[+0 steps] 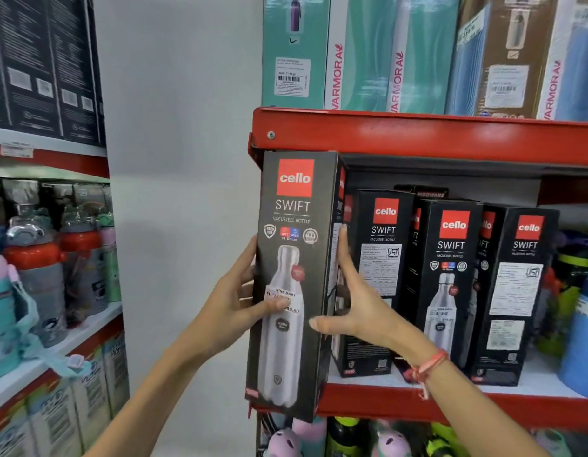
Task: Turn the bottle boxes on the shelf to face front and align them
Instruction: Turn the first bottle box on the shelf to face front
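**A:** ok so where am I at? Nearest thing is the box point(291, 285) I'm holding, standing upright, long axis vertical, bottle picture facing me. Left hand point(233, 301) grips its left edge with the thumb across the front. Right hand point(348, 305) is pressed flat on its right side, fingers spread, thumb hooked round the front corner. So both hands are grasping that one box, neither free.

**B:** is it on the shelf point(451, 404) yet?

**A:** Not fully, I'd say. Its bottom hangs below the red front lip at the shelf's left end, so it sits nearer than the row. Needs to go back and slightly right, staying upright.

**B:** and the rest of the row?

**A:** Farther in, to the right: second box point(381, 278) shows its text panel, third box point(447, 282) faces front, fourth box point(517, 291) shows text again. Those two look like they need turning. Right hand's closer to them.
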Tool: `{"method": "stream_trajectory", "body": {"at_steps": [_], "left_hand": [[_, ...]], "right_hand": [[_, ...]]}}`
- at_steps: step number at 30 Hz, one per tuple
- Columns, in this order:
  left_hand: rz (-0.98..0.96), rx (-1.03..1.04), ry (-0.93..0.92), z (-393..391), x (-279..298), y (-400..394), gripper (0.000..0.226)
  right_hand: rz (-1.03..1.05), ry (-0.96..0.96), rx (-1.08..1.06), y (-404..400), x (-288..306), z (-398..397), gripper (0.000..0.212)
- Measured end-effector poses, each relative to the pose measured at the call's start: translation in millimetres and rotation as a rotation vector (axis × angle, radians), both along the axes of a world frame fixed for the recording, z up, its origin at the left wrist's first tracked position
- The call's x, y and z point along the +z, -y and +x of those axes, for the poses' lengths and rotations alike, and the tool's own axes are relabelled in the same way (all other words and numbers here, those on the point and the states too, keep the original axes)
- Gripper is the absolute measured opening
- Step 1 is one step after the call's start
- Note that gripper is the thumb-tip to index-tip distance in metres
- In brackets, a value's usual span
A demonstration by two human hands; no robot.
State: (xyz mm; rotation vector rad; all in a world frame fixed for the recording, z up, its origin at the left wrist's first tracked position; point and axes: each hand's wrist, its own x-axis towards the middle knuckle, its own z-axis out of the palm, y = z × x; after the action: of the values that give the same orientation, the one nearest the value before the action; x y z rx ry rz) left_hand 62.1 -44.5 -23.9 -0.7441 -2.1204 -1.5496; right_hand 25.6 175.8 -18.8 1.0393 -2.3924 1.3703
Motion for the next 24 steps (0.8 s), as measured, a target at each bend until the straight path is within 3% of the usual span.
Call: {"method": "stream_trajectory", "body": {"at_steps": [4, 8, 20, 24], "left_hand": [[0.058, 0.130, -0.080, -4.4, -12.5, -14.3, 0.094], [-0.009, 0.241, -0.106, -21.2, -17.3, -22.4, 0.097], [-0.086, 0.292, -0.013, -51.6, -39.0, -35.8, 0.101], [-0.055, 0.312, 0.002, -52.6, -48.5, -38.6, 0.091]], "right_hand": [[0.016, -0.007, -0.008, 4.2, 13.1, -6.5, 0.123], [-0.046, -0.020, -0.108, 11.5, 8.1, -17.4, 0.111], [-0.066, -0.091, -0.359, 19.6, -23.6, -31.8, 0.096], [-0.105, -0.311, -0.611, 20.2, -27.2, -16.3, 0.064]]}}
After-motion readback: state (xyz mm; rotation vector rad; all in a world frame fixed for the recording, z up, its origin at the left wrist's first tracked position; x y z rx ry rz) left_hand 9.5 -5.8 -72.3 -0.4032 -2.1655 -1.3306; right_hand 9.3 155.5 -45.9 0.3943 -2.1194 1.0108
